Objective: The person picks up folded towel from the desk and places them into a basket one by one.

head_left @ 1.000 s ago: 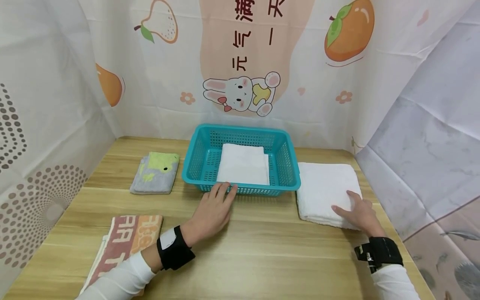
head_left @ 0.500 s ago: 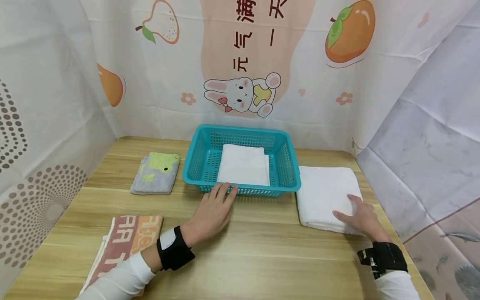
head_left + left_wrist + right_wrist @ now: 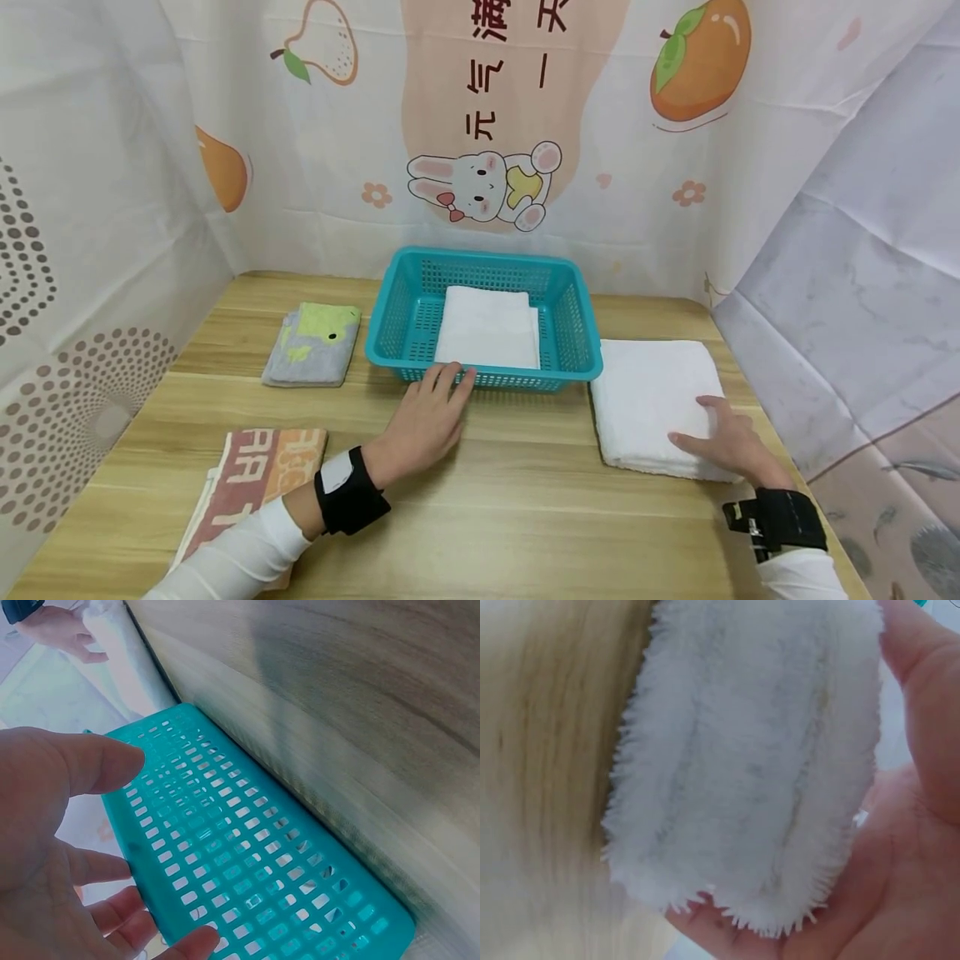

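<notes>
White sleeves [image 3: 232, 554], black wristbands [image 3: 358, 502], pale patch [image 3: 336, 472] on left.

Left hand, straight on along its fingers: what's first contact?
Likely the near rim of the teal basket. The left hand is right at it; exact contact is hard to judge. Beyond: folded white cloth.

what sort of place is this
Probably a tabletop booth set up for recording rather than a lived-in room, though I can't be sure: printed cloth hangs behind and on both sides of the wood-grain table, and black wrist straps are worn.
</notes>
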`<action>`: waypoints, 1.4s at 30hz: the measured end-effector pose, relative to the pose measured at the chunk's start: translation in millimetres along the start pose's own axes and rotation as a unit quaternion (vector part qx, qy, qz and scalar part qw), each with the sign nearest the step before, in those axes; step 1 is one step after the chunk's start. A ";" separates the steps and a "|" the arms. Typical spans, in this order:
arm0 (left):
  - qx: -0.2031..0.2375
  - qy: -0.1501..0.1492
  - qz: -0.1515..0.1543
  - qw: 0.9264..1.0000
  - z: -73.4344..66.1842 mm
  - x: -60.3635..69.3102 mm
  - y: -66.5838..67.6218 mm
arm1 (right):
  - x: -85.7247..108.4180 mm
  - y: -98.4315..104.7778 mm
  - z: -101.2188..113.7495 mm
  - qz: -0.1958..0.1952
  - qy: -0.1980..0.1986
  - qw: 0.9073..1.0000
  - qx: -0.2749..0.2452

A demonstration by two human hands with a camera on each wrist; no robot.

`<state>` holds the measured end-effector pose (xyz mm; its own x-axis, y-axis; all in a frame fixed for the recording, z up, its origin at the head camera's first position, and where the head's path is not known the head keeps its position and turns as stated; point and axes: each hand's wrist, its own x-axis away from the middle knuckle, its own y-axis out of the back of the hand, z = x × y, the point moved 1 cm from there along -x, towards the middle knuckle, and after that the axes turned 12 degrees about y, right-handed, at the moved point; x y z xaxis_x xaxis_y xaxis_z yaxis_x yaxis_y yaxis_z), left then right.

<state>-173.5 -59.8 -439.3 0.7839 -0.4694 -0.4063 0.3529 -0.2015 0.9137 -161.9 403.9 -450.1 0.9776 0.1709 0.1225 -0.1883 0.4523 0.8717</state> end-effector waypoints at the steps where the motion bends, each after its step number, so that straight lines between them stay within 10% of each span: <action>1: 0.000 0.000 -0.001 1.000 0.1 0.0 0.4 | 0.3 0.2 0.5 0.001 0.000 1.000 -0.001; 42: 0.128 0.031 0.088 0.987 -13.2 16.9 7.6 | 11.0 -1.9 4.7 -0.006 0.003 1.000 -0.002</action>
<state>-150.8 -57.9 -439.3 0.8546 -0.4638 -0.2336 0.0747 -0.3353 0.9391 -150.4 400.8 -448.2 0.9790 0.1720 0.1096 -0.1779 0.4578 0.8711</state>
